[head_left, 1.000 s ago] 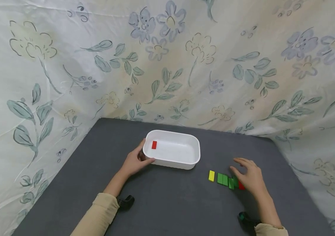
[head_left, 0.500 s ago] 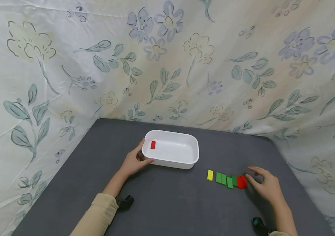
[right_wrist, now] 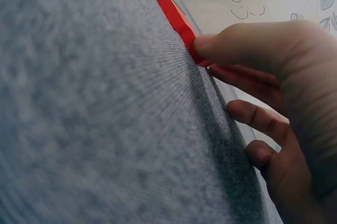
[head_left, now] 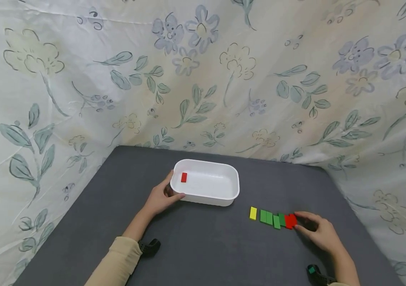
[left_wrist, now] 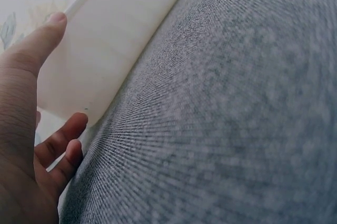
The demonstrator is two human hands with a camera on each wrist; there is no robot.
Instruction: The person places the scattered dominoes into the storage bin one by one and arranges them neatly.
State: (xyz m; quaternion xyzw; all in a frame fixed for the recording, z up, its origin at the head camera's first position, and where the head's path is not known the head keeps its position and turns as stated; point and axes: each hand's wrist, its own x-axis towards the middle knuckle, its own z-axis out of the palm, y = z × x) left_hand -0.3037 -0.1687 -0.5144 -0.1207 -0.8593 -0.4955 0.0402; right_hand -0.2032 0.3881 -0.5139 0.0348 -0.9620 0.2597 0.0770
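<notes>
My left hand grips the left end of a white plastic tray, thumb on its near wall and fingers round the left side. Inside the tray, at the left, lies one red block. On the right, my right hand pinches the rightmost red block of a row, its thumb on the near end and the index finger at the far end. Another red block sits tight against it. Several green blocks continue the row leftward, and a yellow block lies at its left end.
Dark grey cloth covers the table. A floral curtain hangs behind the table and along both sides. Black straps with small devices sit on both wrists, below beige sleeves.
My right hand drew back to the right from above the row, uncovering the red blocks, then closed thumb and index finger on the end one. The left hand stays at the tray.
</notes>
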